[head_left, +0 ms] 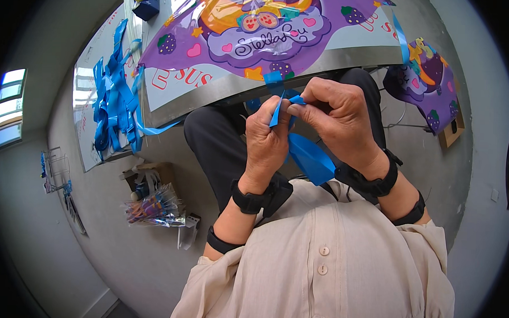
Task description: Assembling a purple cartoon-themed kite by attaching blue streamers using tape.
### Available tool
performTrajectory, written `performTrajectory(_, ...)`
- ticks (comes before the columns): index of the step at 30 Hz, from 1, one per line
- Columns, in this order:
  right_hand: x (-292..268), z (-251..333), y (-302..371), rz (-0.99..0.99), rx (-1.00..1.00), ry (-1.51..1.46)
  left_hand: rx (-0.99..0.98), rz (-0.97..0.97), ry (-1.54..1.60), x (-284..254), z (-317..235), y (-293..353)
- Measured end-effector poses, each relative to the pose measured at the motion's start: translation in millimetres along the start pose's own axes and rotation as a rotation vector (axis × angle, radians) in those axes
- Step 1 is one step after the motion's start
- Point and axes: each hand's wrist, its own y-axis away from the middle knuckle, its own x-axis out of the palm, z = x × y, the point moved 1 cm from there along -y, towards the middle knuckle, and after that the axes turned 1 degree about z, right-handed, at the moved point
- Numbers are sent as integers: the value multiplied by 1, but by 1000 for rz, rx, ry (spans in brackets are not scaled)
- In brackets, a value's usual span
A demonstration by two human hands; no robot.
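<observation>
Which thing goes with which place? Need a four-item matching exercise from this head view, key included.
Things
1. Blue strip
2. Heap of blue ribbons
3. Large purple printed sheet
4. Wire rack

Places
A. Spread over the table, ahead of the person
B. By the wall at picture left
C. Pinched in the fingers of the left hand and right hand
D. At the table's left end

Pairs: 1-C, 2-D, 3-A, 4-B

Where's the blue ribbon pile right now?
Head view, left side: the ribbon pile lies at the table's left end, left of the large purple sheet and well left of the left hand.
</observation>
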Motion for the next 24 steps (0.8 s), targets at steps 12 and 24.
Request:
performTrajectory(12,2,-1,3,2,-23,29,72,-31,97,-2,8,3)
performTrajectory(24,7,3,2,-45,-21,-16,-64,56,340,5,11,6)
